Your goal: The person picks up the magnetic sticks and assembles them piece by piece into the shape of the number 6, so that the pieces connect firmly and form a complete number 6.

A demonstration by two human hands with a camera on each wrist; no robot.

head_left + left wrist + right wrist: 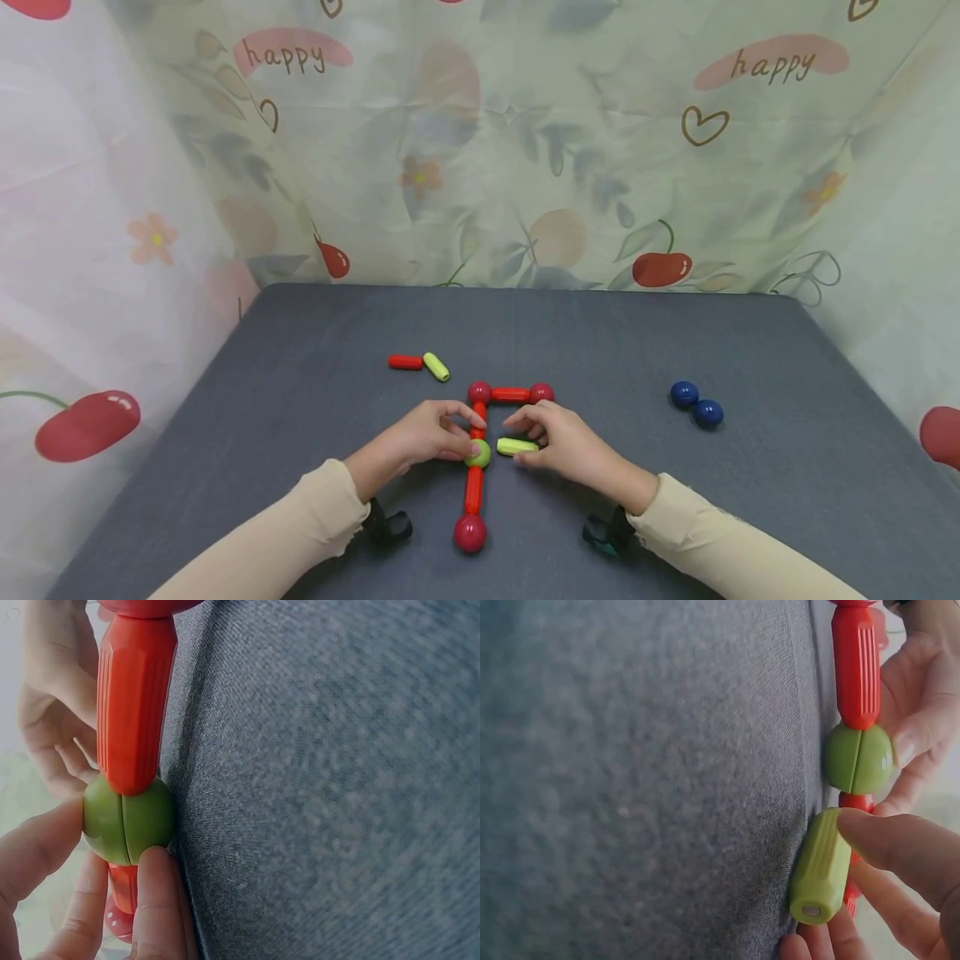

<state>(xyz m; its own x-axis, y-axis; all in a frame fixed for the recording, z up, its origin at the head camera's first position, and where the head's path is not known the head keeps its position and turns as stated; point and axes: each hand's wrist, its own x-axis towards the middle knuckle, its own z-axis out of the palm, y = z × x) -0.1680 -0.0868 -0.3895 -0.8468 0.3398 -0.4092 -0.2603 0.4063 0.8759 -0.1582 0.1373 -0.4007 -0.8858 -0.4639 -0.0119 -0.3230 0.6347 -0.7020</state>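
Red magnetic rods and balls form an angled chain on the table, with a green ball [477, 453] in it. My left hand [435, 433] pinches that ball between thumb and fingers. One red rod [137, 705] runs from it to the near red ball [470, 533]; another red rod [478, 421] leads away to the far corner ball [480, 392]. Just right of the green ball lies a yellow-green magnetic rod [821, 866], a metal disc showing in its end. My right hand [562, 442] holds this rod, thumb against it and fingers curled behind, partly hidden.
Farther back on the dark grey table [300, 350] lie a loose red rod [406, 362] and a yellow-green rod [437, 367], end to end. Two blue balls [684, 394] sit together at the right. A patterned curtain [510, 167] hangs behind the table.
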